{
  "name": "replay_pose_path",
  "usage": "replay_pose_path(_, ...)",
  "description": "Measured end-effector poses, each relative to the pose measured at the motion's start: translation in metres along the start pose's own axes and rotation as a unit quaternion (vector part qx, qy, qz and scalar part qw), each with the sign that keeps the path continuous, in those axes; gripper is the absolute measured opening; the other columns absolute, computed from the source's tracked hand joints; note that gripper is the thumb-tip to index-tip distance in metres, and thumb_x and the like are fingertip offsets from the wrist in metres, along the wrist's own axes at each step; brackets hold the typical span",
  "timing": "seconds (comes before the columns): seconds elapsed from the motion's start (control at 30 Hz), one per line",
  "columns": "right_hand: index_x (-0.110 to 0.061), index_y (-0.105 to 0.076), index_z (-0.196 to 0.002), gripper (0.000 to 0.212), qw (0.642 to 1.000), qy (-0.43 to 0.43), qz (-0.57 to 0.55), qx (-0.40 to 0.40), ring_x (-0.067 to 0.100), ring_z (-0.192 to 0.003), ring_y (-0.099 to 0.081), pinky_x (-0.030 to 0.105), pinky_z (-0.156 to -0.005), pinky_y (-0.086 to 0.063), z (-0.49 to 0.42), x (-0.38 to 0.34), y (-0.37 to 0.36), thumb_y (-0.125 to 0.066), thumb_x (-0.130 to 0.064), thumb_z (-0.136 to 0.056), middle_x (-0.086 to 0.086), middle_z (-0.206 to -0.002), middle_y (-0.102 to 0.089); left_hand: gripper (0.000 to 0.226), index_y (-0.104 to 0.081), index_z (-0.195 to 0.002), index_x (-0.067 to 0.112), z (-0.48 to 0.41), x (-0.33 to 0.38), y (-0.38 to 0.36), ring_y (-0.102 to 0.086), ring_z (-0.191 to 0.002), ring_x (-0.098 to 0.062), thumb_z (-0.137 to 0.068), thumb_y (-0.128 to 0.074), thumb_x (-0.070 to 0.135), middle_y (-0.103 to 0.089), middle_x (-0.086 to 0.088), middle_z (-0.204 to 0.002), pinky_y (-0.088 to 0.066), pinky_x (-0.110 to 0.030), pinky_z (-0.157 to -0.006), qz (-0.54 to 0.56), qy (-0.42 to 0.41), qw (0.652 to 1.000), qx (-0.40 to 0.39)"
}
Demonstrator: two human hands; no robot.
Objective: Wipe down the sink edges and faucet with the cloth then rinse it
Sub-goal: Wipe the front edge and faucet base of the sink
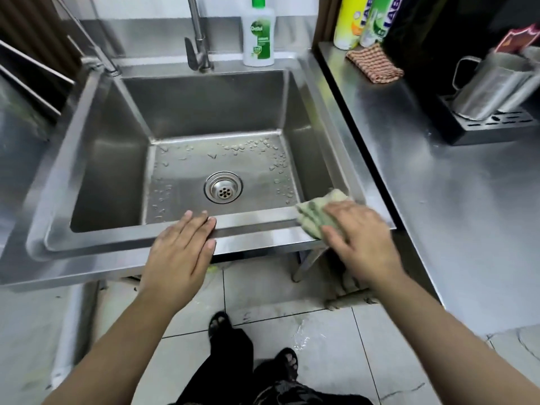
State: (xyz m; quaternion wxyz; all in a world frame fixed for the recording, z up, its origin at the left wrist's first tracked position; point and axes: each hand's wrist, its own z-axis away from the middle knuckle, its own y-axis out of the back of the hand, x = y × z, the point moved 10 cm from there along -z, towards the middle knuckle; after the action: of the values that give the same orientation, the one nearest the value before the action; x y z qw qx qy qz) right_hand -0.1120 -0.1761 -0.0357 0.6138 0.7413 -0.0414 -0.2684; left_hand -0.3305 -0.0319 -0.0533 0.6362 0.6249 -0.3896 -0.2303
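A steel sink (102,238) fills the middle of the view, with water drops on its floor and a drain (223,192) in the centre. The faucet (196,39) rises from the back rim. A pale green cloth (314,213) lies on the sink's front right corner. My right hand (361,235) presses flat on the cloth, covering most of it. My left hand (182,249) rests palm down on the front rim, fingers together and holding nothing.
A white and green soap bottle (258,33) stands on the back rim right of the faucet. The steel counter (438,200) on the right carries a checked cloth (375,64), spray cans (349,21) and a metal jug (488,86) on a drip tray.
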Motion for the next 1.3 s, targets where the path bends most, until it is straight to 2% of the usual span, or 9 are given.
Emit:
replay_pose_path(0.07,-0.021,-0.06,-0.121,0.056,0.998,-0.066,0.019,0.015,0.025,-0.128,-0.045,0.048,-0.108,-0.029,0.006,0.018,0.005,-0.031,-0.053,-0.085,0.0,-0.129,-0.06,0.052,-0.055,-0.127,0.006,0.001,0.0,-0.001,-0.045,-0.128,-0.031,-0.096,-0.024,0.034,-0.055,-0.011,-0.133,-0.034,-0.042,-0.102,-0.002,-0.007,1.0,0.008)
replay_pose_path(0.17,-0.018,-0.064,-0.114,0.054,0.993,-0.096,0.047,0.046,0.031,-0.114,-0.054,0.046,-0.101,-0.034,0.003,-0.016,-0.004,-0.032,-0.049,-0.084,0.006,-0.116,-0.065,0.058,-0.048,-0.134,0.009,0.002,-0.004,0.001,-0.04,-0.133,-0.027,-0.098,-0.016,0.041,-0.051,-0.008,-0.138,-0.03,-0.04,-0.105,0.04,-0.019,0.999,0.014)
replay_pose_path(0.4,-0.02,-0.065,-0.109,0.038,0.996,0.075,0.022,0.052,0.029,-0.106,-0.058,0.041,-0.092,-0.036,-0.019,-0.209,-0.074,-0.045,-0.042,-0.086,0.002,-0.109,-0.067,0.055,-0.045,-0.136,0.014,0.043,-0.099,0.035,-0.031,-0.137,-0.021,-0.097,-0.018,0.042,-0.048,-0.004,-0.141,-0.03,-0.041,-0.106,0.042,0.023,0.999,0.026)
replay_pose_path(0.53,-0.021,-0.063,-0.118,0.043,0.992,0.121,-0.011,-0.013,0.025,-0.113,-0.057,0.04,-0.097,-0.037,-0.019,-0.208,-0.081,-0.044,-0.044,-0.087,0.001,-0.118,-0.065,0.054,-0.042,-0.138,0.012,0.062,-0.131,0.028,-0.033,-0.136,-0.024,-0.096,-0.022,0.039,-0.047,-0.007,-0.142,-0.027,-0.04,-0.108,0.012,0.024,1.0,-0.004)
replay_pose_path(0.77,-0.022,-0.065,-0.113,0.049,0.992,-0.11,-0.005,0.066,0.029,-0.109,-0.055,0.045,-0.096,-0.037,-0.004,-0.115,-0.036,-0.038,-0.049,-0.081,0.003,-0.114,-0.067,0.053,-0.046,-0.136,0.012,0.065,-0.133,0.037,-0.035,-0.136,-0.023,-0.097,-0.023,0.038,-0.047,-0.005,-0.142,-0.022,-0.034,-0.108,0.048,-0.009,0.999,0.024)
replay_pose_path(0.9,-0.023,-0.067,-0.105,0.036,0.998,0.018,-0.008,0.064,0.027,-0.102,-0.061,0.041,-0.087,-0.041,-0.024,-0.242,-0.082,-0.044,-0.041,-0.084,-0.002,-0.103,-0.07,0.055,-0.044,-0.137,0.012,0.077,-0.18,0.059,-0.035,-0.136,-0.023,-0.097,-0.019,0.04,-0.046,-0.006,-0.142,-0.023,-0.037,-0.108,0.061,0.02,0.996,0.059)
replay_pose_path(1.03,-0.025,-0.068,-0.107,0.038,0.994,0.111,-0.018,0.001,0.023,-0.11,-0.059,0.036,-0.095,-0.038,-0.036,-0.325,-0.123,-0.043,-0.044,-0.085,-0.004,-0.111,-0.069,0.053,-0.049,-0.133,0.01,0.089,-0.209,0.056,-0.038,-0.133,-0.026,-0.096,-0.022,0.038,-0.052,-0.009,-0.138,-0.027,-0.039,-0.105,0.016,0.017,0.999,0.047)
replay_pose_path(1.13,-0.025,-0.065,-0.116,0.043,0.993,0.099,-0.053,-0.036,0.02,-0.117,-0.056,0.04,-0.101,-0.04,-0.03,-0.283,-0.111,-0.044,-0.047,-0.085,-0.005,-0.12,-0.066,0.05,-0.053,-0.13,0.009,0.088,-0.204,0.054,-0.039,-0.133,-0.027,-0.096,-0.026,0.033,-0.054,-0.008,-0.135,-0.027,-0.04,-0.104,0.002,0.002,0.999,0.051)
replay_pose_path(1.3,-0.02,-0.067,-0.113,0.05,0.998,-0.058,-0.024,0.027,0.026,-0.112,-0.058,0.038,-0.096,-0.037,-0.016,-0.19,-0.068,-0.04,-0.049,-0.084,0.002,-0.113,-0.068,0.049,-0.05,-0.132,0.01,0.09,-0.207,0.052,-0.035,-0.135,-0.025,-0.096,-0.026,0.033,-0.052,-0.007,-0.138,-0.025,-0.041,-0.108,0.022,-0.013,0.998,0.052)
